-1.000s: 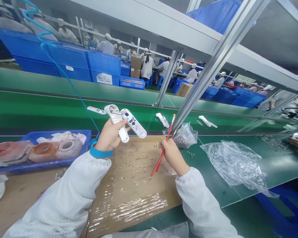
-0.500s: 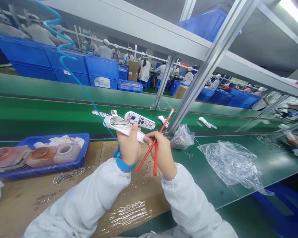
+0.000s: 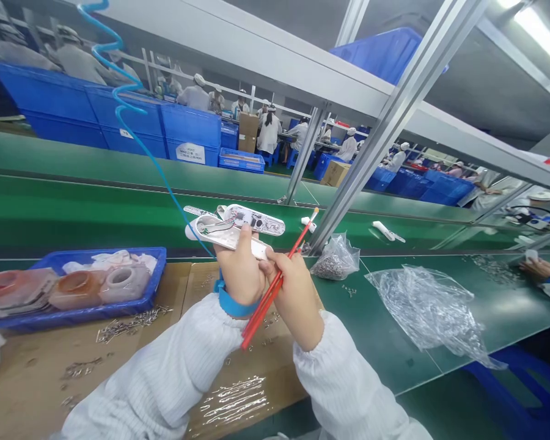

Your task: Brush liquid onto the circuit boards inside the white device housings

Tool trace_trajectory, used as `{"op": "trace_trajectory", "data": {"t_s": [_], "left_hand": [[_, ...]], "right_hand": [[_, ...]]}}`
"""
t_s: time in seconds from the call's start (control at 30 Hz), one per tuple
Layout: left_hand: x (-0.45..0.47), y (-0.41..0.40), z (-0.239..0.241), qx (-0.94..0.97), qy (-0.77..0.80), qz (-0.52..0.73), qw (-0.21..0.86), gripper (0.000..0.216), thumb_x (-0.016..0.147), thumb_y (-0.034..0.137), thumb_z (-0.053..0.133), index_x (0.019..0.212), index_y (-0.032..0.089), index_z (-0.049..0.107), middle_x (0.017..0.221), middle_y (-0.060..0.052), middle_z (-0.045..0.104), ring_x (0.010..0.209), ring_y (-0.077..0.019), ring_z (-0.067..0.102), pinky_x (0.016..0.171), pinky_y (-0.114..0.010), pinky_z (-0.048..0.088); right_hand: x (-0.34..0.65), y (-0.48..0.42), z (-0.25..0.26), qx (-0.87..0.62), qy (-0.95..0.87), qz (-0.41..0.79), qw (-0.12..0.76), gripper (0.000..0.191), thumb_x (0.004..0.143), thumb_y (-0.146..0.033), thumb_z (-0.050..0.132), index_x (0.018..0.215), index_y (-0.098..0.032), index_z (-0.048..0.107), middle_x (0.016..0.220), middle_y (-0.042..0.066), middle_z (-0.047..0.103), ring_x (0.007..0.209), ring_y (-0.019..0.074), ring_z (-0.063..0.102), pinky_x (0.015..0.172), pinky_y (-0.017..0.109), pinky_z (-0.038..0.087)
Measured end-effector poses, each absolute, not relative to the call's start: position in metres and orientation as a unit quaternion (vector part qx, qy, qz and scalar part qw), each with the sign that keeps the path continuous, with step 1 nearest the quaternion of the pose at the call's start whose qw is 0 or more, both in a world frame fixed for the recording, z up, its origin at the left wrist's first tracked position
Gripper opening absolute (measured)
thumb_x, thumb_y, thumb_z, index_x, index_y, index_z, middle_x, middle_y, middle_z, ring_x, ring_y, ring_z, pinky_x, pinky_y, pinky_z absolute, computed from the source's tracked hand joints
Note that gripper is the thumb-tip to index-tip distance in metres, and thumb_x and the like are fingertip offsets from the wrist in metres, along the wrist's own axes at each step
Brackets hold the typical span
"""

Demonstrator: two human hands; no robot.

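My left hand (image 3: 241, 269) is closed round a white plastic housing (image 3: 229, 238), with its thumb on top. A white circuit board (image 3: 261, 221) with dark chips, joined to the housing by thin wires, lies along its far side. My right hand (image 3: 296, 293) grips two thin red-handled brushes (image 3: 266, 308) that slant across the palm; one pale brush tip points up and away. The right fingertips meet the near end of the housing, beside the left hand. A blue band circles my left wrist.
A blue tray (image 3: 153, 293) with pots stands left. Small metal pieces (image 3: 135, 324) lie on the cardboard (image 3: 165, 357). A bag of metal parts (image 3: 337, 256) and clear plastic bags (image 3: 433, 305) are right, below a metal post (image 3: 371, 146). Another person's hand (image 3: 538, 269) is far right.
The two brushes, crossed before, now lie nearly side by side, their rear ends swung left. My right hand has turned slightly, and the housing sits a little flatter.
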State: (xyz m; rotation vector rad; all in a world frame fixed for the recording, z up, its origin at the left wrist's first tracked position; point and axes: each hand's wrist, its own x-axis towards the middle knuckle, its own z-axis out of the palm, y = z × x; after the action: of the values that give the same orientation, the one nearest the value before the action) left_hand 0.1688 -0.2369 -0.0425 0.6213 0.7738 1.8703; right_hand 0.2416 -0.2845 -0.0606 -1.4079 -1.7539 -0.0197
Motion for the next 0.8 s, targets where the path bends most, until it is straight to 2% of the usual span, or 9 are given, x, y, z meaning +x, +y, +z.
{"op": "trace_trajectory", "data": {"t_s": [0.07, 0.17, 0.3, 0.4, 0.5, 0.67, 0.8], "left_hand": [[0.163, -0.233, -0.039, 0.264, 0.306, 0.765, 0.502, 0.038, 0.082, 0.029, 0.059, 0.116, 0.026, 0.044, 0.129, -0.006, 0.055, 0.114, -0.0213, 0.057, 0.086, -0.031, 0.053], [0.15, -0.226, -0.041, 0.299, 0.28, 0.746, 0.525, 0.038, 0.077, 0.023, 0.063, 0.113, 0.025, 0.048, 0.131, -0.006, 0.054, 0.117, -0.0224, 0.055, 0.089, -0.032, 0.051], [0.128, -0.222, -0.053, 0.371, 0.298, 0.688, 0.549, 0.039, 0.072, 0.025, 0.07, 0.107, 0.021, 0.054, 0.122, -0.009, 0.06, 0.111, -0.0259, 0.058, 0.087, -0.037, 0.051], [0.113, -0.227, -0.064, 0.461, 0.369, 0.607, 0.531, 0.042, 0.068, 0.03, 0.073, 0.106, 0.019, 0.058, 0.112, -0.01, 0.065, 0.103, -0.0278, 0.061, 0.087, -0.041, 0.049], [0.105, -0.237, -0.069, 0.562, 0.444, 0.513, 0.472, 0.039, 0.068, 0.035, 0.073, 0.103, 0.02, 0.062, 0.102, -0.009, 0.069, 0.094, -0.0296, 0.063, 0.084, -0.043, 0.049], [0.1, -0.248, -0.063, 0.629, 0.456, 0.462, 0.429, 0.041, 0.072, 0.041, 0.068, 0.107, 0.02, 0.062, 0.1, -0.009, 0.07, 0.094, -0.0314, 0.063, 0.082, -0.044, 0.048], [0.097, -0.246, -0.06, 0.634, 0.458, 0.464, 0.416, 0.043, 0.074, 0.044, 0.066, 0.109, 0.019, 0.061, 0.104, -0.011, 0.069, 0.094, -0.0323, 0.063, 0.081, -0.045, 0.047]], "right_hand": [[0.247, -0.289, -0.057, -0.552, -0.727, -0.015, 0.407, 0.035, 0.097, -0.037, 0.039, 0.107, -0.015, 0.064, 0.083, 0.01, 0.062, 0.081, 0.0234, 0.053, 0.069, 0.036, 0.047], [0.268, -0.298, -0.044, -0.529, -0.73, -0.024, 0.433, 0.04, 0.098, -0.045, 0.034, 0.105, -0.018, 0.062, 0.087, 0.008, 0.062, 0.083, 0.0212, 0.055, 0.072, 0.035, 0.048], [0.295, -0.31, -0.027, -0.47, -0.687, -0.041, 0.552, 0.047, 0.093, -0.058, 0.034, 0.099, -0.02, 0.062, 0.092, 0.006, 0.063, 0.077, 0.0173, 0.059, 0.068, 0.033, 0.05], [0.297, -0.32, -0.019, -0.363, -0.629, 0.013, 0.687, 0.034, 0.094, -0.051, 0.042, 0.093, -0.02, 0.058, 0.084, 0.004, 0.066, 0.066, 0.0152, 0.062, 0.052, 0.027, 0.049], [0.289, -0.328, -0.015, -0.298, -0.591, 0.046, 0.748, 0.03, 0.095, -0.043, 0.044, 0.085, -0.019, 0.057, 0.073, 0.002, 0.066, 0.056, 0.0147, 0.062, 0.04, 0.023, 0.044], [0.29, -0.342, -0.008, -0.261, -0.622, 0.108, 0.73, 0.032, 0.096, -0.039, 0.044, 0.081, -0.018, 0.062, 0.054, 0.0, 0.059, 0.041, 0.0128, 0.052, 0.038, 0.024, 0.041], [0.302, -0.349, -0.005, -0.239, -0.718, 0.22, 0.616, 0.03, 0.094, -0.028, 0.041, 0.072, -0.017, 0.058, 0.05, 0.0, 0.055, 0.039, 0.0116, 0.048, 0.041, 0.025, 0.039]]}}
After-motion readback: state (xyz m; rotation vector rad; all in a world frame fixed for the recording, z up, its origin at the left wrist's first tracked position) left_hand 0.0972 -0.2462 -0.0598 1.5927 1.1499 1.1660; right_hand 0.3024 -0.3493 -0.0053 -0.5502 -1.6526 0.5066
